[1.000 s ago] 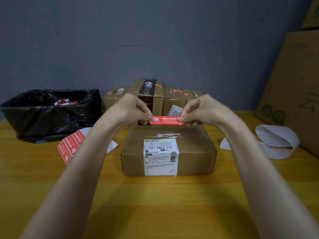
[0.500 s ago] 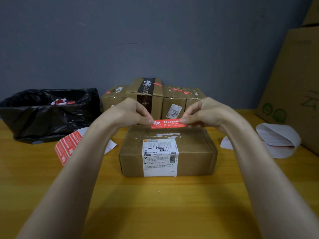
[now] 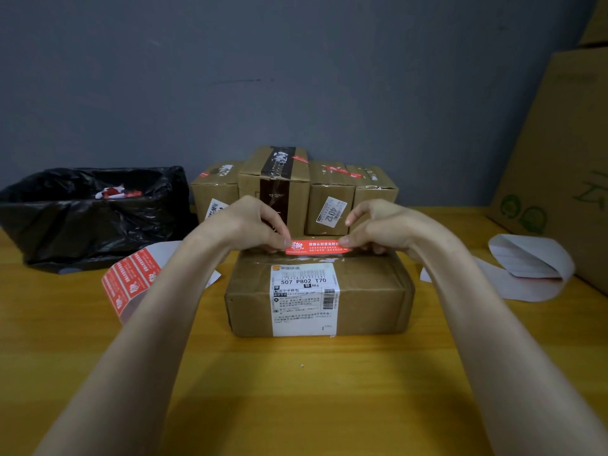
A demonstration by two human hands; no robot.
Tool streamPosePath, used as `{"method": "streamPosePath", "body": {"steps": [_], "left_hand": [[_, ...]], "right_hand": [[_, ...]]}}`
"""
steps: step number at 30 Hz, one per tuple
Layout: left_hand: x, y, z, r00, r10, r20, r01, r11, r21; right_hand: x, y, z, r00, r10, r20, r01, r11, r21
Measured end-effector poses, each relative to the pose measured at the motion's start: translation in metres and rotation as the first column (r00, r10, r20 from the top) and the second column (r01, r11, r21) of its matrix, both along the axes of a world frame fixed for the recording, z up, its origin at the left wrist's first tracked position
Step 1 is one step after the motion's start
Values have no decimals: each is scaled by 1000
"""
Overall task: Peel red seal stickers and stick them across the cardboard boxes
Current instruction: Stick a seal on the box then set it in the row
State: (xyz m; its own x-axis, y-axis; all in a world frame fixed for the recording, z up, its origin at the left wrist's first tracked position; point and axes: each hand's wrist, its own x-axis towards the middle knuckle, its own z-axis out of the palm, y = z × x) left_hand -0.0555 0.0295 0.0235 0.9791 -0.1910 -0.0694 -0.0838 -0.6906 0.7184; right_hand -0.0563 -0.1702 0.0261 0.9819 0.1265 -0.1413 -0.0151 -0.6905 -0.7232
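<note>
- Left hand (image 3: 253,225) and right hand (image 3: 381,228) each pinch one end of the sticker (image 3: 314,247), with the fingers curled tight on it and the strip stretched flat between them.
- The sticker hangs right at the far top edge of the box (image 3: 368,301), which sits mid-surface (image 3: 296,390) with its long side facing the near edge. I can't tell whether the sticker touches cardboard yet.
- The step in hand, as I read it, is laying that strip down over the taped top.
- To do it well, hold it taut and level so it can't sag and grab early. This glue likely gives no second try.
- Aim it clear of the white label (image 3: 304,297) so the barcode stays readable.
- Land one end first, then sweep a thumb along to the other. That should push air out and stop wrinkles.
- Let go only once it's down, then rub both ends again, since pinched corners tend to lift.
- One thing to watch: the top looks glossy with tape, so a firm press probably matters here.
- The back boxes (image 3: 276,189) along the far edge already show red strips.
- The sheet (image 3: 131,284) of stickers lies toward the left edge, ready for the next peel.
</note>
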Motion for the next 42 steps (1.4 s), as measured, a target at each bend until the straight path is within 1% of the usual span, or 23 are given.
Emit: {"method": "streamPosePath", "body": {"steps": [3,11,33,42], "left_hand": [[0,0,-1,1000,6,-15,-6,1000,9],[0,-3,-1,998,49,-41,-47,998,52],[0,-6,-1,998,52,-30,-46,986,161],[5,-5,-5,999,52,2,-52,980,190]], "right_hand": [[1,1,-2,1000,-4,-2,4,1000,-6],[3,4,-3,1000,15,-11,-16,996,-93],[7,8,-6,1000,10,19,-7,989,-145],[7,9,-7,1000,4,30,0,989,-149]]}}
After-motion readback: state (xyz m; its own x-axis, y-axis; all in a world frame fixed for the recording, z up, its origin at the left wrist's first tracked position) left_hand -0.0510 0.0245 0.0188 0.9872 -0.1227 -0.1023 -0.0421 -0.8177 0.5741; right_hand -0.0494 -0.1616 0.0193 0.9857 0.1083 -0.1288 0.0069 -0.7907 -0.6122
